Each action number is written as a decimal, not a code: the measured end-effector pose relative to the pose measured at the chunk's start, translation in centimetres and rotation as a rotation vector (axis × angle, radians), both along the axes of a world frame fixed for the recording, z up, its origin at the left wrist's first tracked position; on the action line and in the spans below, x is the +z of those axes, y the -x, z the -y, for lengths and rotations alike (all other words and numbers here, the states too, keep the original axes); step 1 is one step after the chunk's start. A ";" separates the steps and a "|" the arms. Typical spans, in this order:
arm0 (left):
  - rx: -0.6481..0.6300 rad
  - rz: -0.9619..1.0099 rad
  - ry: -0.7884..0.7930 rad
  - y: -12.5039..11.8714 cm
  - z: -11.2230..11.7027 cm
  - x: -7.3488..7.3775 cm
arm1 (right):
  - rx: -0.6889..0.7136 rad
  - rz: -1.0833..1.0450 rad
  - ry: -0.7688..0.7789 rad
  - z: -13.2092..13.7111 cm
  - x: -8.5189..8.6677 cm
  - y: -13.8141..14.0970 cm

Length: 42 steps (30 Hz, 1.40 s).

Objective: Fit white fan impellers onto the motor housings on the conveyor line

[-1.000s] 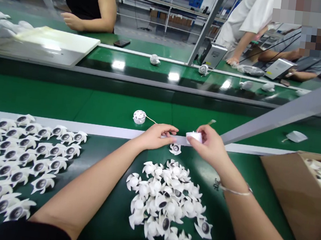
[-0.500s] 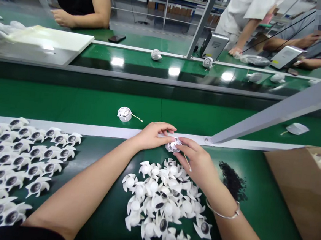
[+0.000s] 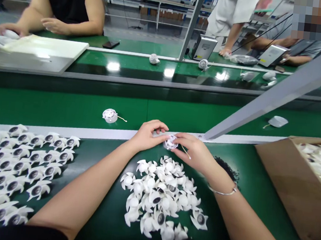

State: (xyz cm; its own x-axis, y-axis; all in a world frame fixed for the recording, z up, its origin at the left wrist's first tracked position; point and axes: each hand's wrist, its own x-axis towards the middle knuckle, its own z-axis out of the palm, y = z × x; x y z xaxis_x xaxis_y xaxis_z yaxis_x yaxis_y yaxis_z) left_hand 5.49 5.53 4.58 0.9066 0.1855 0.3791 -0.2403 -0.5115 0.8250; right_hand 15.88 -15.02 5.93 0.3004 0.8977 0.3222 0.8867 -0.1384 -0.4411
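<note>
I hold a small round white plastic part between my two hands, just above the white rail in the middle of the frame. My right hand is closed on it with the fingers together, and a thin pale wire runs out below these fingers. My left hand is curled just beside the part, but I cannot tell if this grip is clamped on it or only touches it.

Under my hands lies a loose heap of white plastic fan blades on the green belt surface. On the left side are neat rows of white blades with dark round centres. Beyond the rail, a round white hub with a thin lead sits alone. At the right stands a brown cardboard box full of white pieces, and dark granules lie near my right wrist.

I think it is best to steady the part with the fingertips of both hands, and to not pull the thin wire or bend it sharply.
</note>
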 end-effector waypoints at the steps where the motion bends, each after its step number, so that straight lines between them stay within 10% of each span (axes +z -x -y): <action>1: -0.055 0.018 -0.010 0.2 0.2 0.4 | -0.039 0.030 0.016 0.2 0.1 -0.5; 9: -0.547 -0.185 -0.162 0.9 1.1 1.4 | -0.449 0.148 -0.019 7.2 2.5 -2.4; 16: -0.599 -0.281 -0.168 0.7 0.9 1.5 | -0.491 0.001 0.169 15.4 -0.1 0.5; 27: -0.712 -0.268 -0.094 0.7 2.0 1.7 | -0.370 0.233 0.265 14.5 -1.7 1.2; 38: -0.628 -0.358 0.233 0.9 2.1 1.7 | -0.412 0.566 0.467 12.1 -0.6 2.3; 42: -0.267 -0.177 0.389 0.5 2.1 0.8 | -0.415 0.508 0.501 11.8 -0.7 1.8</action>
